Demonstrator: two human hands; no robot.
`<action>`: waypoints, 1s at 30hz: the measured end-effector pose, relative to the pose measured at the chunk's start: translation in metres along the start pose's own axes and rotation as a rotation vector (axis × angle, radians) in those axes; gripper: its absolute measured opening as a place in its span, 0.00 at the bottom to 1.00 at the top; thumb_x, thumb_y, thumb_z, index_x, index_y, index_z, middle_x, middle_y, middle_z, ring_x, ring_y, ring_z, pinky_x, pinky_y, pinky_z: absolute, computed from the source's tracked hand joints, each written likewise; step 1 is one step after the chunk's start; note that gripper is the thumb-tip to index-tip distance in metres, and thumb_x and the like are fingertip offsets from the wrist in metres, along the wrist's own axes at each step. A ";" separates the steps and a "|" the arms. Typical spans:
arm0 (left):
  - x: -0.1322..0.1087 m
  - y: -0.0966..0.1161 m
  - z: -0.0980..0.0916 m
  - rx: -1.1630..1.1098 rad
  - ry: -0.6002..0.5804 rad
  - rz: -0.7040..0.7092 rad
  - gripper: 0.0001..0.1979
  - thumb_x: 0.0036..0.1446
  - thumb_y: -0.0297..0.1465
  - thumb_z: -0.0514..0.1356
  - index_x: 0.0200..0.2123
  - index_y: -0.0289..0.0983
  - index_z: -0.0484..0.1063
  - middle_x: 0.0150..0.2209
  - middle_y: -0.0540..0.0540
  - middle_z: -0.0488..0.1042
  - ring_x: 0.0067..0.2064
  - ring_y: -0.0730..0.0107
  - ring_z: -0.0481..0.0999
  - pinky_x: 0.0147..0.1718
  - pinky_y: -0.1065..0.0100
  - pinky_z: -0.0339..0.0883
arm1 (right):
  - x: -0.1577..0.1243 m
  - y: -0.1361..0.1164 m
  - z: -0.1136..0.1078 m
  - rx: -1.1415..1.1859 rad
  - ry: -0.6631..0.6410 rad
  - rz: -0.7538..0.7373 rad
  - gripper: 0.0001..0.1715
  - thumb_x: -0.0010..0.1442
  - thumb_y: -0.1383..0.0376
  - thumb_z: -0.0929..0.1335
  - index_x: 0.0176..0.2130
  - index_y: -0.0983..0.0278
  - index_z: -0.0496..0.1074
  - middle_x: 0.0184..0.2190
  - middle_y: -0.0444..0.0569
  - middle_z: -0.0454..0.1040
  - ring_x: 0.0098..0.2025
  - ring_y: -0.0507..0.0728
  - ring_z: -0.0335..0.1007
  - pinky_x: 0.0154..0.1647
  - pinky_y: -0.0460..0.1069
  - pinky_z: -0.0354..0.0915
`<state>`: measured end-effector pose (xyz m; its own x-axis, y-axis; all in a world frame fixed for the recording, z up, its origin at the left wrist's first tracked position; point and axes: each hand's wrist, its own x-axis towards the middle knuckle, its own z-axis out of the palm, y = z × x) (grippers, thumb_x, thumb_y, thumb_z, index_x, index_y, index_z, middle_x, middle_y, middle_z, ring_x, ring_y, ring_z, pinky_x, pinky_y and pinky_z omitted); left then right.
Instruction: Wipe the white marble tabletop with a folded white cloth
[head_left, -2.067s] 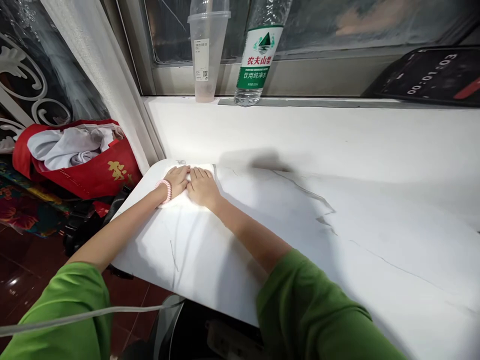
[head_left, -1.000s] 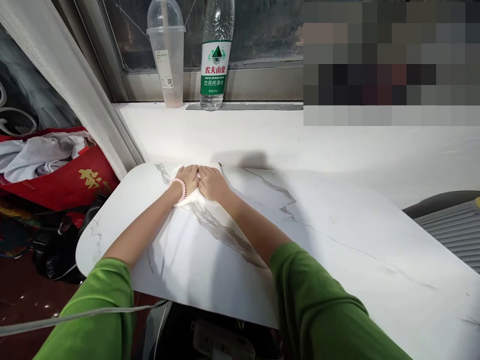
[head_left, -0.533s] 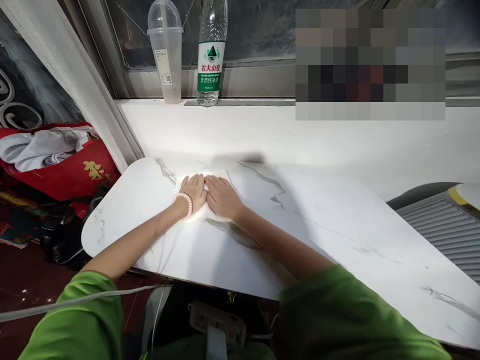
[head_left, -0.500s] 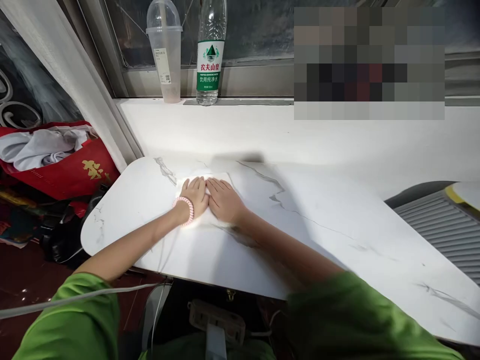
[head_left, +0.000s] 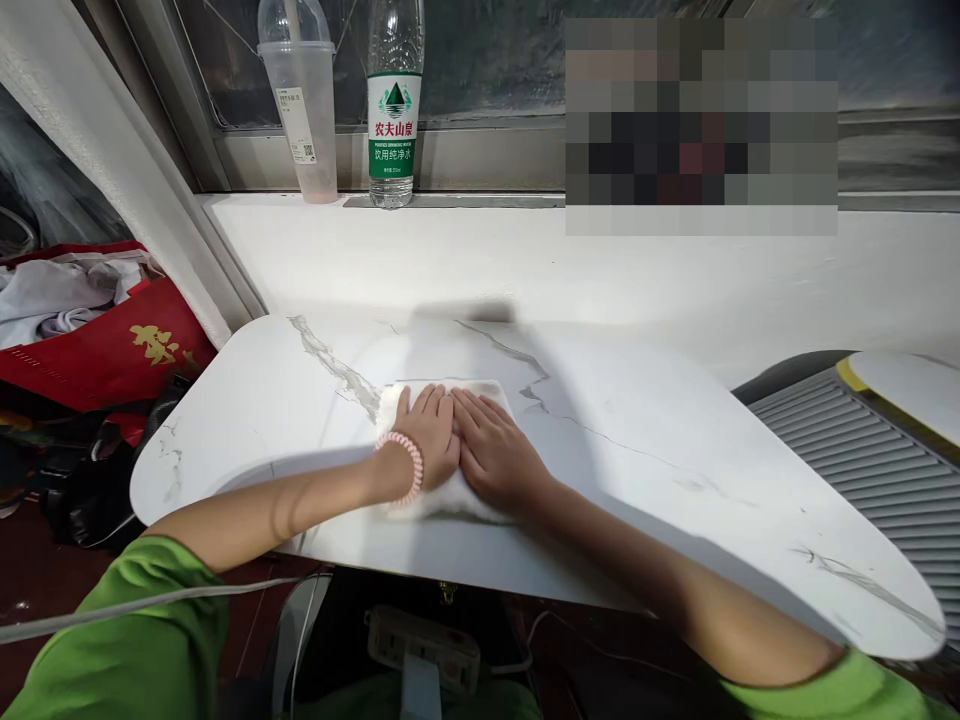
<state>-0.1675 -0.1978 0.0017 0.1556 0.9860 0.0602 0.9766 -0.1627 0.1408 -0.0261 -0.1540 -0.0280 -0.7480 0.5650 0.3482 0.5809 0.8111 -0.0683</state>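
White cloth [head_left: 457, 497] is pressed onto surface [head_left: 247, 400] directly under L hand [head_left: 431, 440] & R hand [head_left: 501, 458], neither nearer. Grip is left unclenched on both, palms down, fingers extended fwd, side by side. Cloth's long axis can't be told (part hidden).

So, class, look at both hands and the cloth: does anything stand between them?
Nothing visible does. The left hand and right hand both lie directly on the cloth. The cup and bottle stand beyond, by the window, apart from them.
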 end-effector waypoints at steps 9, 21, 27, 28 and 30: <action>0.125 -0.050 0.008 0.000 0.074 0.029 0.19 0.62 0.26 0.47 0.56 0.30 0.62 0.60 0.34 0.67 0.62 0.57 0.63 0.65 0.52 0.47 | 0.095 0.079 0.032 0.005 -0.021 0.140 0.33 0.63 0.68 0.55 0.63 0.79 0.60 0.63 0.64 0.63 0.66 0.64 0.57 0.66 0.59 0.53; 0.125 -0.054 0.004 -0.081 0.066 0.060 0.20 0.61 0.27 0.49 0.56 0.32 0.64 0.62 0.39 0.67 0.64 0.62 0.63 0.65 0.58 0.47 | 0.082 0.060 0.021 -0.012 0.010 0.253 0.32 0.65 0.66 0.54 0.63 0.80 0.61 0.63 0.65 0.63 0.66 0.65 0.57 0.66 0.60 0.50; 0.046 -0.007 0.008 -0.017 0.049 0.065 0.26 0.63 0.27 0.45 0.63 0.26 0.57 0.66 0.33 0.59 0.69 0.58 0.54 0.68 0.54 0.40 | 0.013 0.023 -0.002 -0.016 -0.001 0.170 0.33 0.65 0.66 0.54 0.63 0.81 0.61 0.64 0.64 0.63 0.66 0.67 0.56 0.67 0.61 0.52; 0.029 0.003 0.009 -0.013 0.039 0.075 0.27 0.63 0.28 0.45 0.64 0.25 0.56 0.67 0.32 0.58 0.69 0.57 0.53 0.68 0.53 0.38 | -0.003 0.014 -0.007 -0.024 -0.012 0.145 0.33 0.65 0.66 0.54 0.63 0.82 0.61 0.64 0.65 0.62 0.67 0.67 0.55 0.67 0.61 0.52; -0.002 0.021 0.009 -0.029 0.012 0.084 0.28 0.63 0.29 0.45 0.65 0.24 0.55 0.67 0.31 0.57 0.70 0.55 0.52 0.68 0.50 0.39 | -0.032 -0.003 -0.017 -0.036 -0.018 0.092 0.34 0.64 0.65 0.55 0.63 0.81 0.61 0.64 0.65 0.61 0.67 0.67 0.54 0.68 0.63 0.52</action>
<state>-0.1458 -0.2031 -0.0048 0.2345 0.9684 0.0848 0.9554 -0.2457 0.1637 0.0020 -0.1768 -0.0228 -0.6966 0.6397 0.3249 0.6583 0.7499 -0.0652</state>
